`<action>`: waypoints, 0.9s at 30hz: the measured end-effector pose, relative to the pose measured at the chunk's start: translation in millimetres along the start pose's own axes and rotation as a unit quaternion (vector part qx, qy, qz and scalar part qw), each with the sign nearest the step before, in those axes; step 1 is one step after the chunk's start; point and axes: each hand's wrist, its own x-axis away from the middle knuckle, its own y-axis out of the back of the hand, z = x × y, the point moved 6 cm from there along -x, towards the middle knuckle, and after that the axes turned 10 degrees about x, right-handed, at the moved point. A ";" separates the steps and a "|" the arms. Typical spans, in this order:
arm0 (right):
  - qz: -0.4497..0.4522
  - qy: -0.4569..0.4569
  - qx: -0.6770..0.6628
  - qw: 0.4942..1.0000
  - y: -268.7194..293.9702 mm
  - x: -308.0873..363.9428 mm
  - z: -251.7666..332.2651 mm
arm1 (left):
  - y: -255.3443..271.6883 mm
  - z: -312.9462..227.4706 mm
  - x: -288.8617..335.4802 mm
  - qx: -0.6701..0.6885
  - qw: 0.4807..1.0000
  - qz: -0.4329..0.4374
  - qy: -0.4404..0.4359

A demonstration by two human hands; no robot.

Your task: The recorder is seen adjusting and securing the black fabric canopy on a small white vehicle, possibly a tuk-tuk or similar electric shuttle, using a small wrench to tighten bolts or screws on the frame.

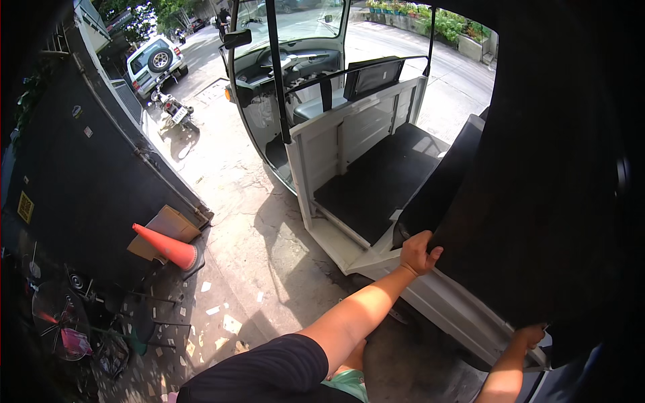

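A large black panel (537,221) fills the right side, at the rear of a white three-wheeled vehicle (366,127). I cannot make out whether it is a cover or a seat back. My left hand (418,254) is closed at its near lower edge, above the white body rail (463,299), with the thumb against the black surface. Farther right, my right hand (529,337) has its fingers curled around the bottom corner of the same panel. Part of that grip is hidden. Between the white side walls lies a black cabin floor (383,174).
Leftward on the ground stand an orange cone (168,247) and a cardboard box (180,225) beside a dark wall (87,168). A fan (60,322) is at lower left. Paper scraps litter the pavement (232,325). A motorcycle (175,111) and a white car (156,60) are parked beyond.
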 end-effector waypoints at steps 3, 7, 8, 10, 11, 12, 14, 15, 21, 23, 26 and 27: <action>0.000 -0.002 0.008 1.000 -24.8 -29.3 -9.5 | -1.5 -2.6 -0.8 -0.002 1.000 -0.007 -0.007; 0.010 -0.020 -0.001 1.000 -23.6 -3.1 -7.1 | 6.7 1.6 0.8 -0.002 1.000 -0.001 0.001; 0.003 -0.022 -0.003 1.000 -28.0 -18.0 -12.3 | 4.1 0.0 0.2 -0.001 1.000 -0.004 -0.004; 0.014 0.022 -0.005 1.000 -48.6 -50.6 -19.1 | -1.8 -3.4 0.3 0.006 1.000 -0.005 -0.007; 0.010 0.019 -0.003 1.000 -51.6 -54.4 -20.7 | -3.0 -4.0 0.3 0.005 1.000 -0.006 -0.005; 0.014 0.017 -0.013 1.000 -54.8 -59.3 -21.3 | -4.7 -4.4 0.2 0.005 1.000 -0.006 -0.002; 0.021 0.015 -0.016 1.000 -56.7 -54.5 -20.6 | -1.8 -1.7 0.5 0.002 1.000 -0.004 -0.003; 0.000 -0.010 -0.001 1.000 -54.0 -46.6 -19.7 | -0.4 -0.5 -0.2 -0.002 1.000 -0.006 -0.008; -0.020 -0.039 0.000 0.999 -28.9 -22.9 -12.4 | -0.3 0.1 -0.8 -0.006 1.000 -0.006 -0.009; -0.027 -0.031 -0.001 0.999 -35.7 -35.7 -14.5 | -2.0 -0.6 -1.0 -0.003 1.000 -0.006 -0.005; -0.018 0.025 0.015 0.999 -45.2 -47.5 -12.9 | -3.1 0.2 -0.6 -0.006 1.000 -0.001 0.001; -0.021 0.028 0.017 0.999 -45.3 -52.1 -13.6 | -4.8 -0.6 -1.6 -0.001 1.000 -0.001 -0.001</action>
